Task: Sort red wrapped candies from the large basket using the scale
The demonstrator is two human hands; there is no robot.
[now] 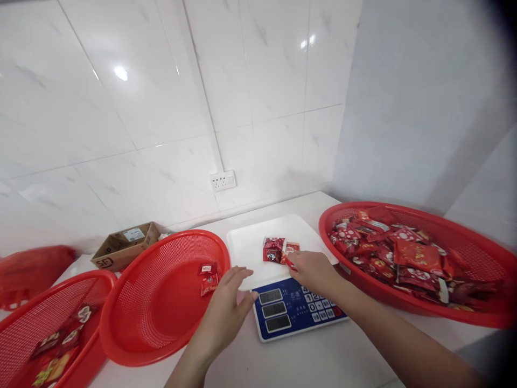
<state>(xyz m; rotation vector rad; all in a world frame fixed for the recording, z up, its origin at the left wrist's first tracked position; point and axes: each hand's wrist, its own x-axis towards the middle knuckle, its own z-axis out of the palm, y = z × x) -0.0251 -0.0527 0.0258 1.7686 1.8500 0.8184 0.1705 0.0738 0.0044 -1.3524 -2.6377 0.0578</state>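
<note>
A digital scale [301, 310] with a blue keypad panel and a white weighing plate [246, 242] stands in front of me. On the plate lie a dark red snack packet [273, 250] and an orange-red snack packet [291, 249], side by side. My right hand [317, 272] reaches over the keypad, its fingers closed on the near edge of the orange-red packet. Beside the scale's left edge, my left hand [230, 302] hovers with thumb and fingers apart, holding nothing. Just left of it, a red plastic basket [161, 302] contains a few small red packets [209, 279].
At right, a red basket [404, 207] is heaped with red snack packets [416, 256]. Another red basket [95, 277] with several packets stands at far left. Behind are a cardboard box [113, 261], a red bag [36, 272] and a wall socket [223, 180].
</note>
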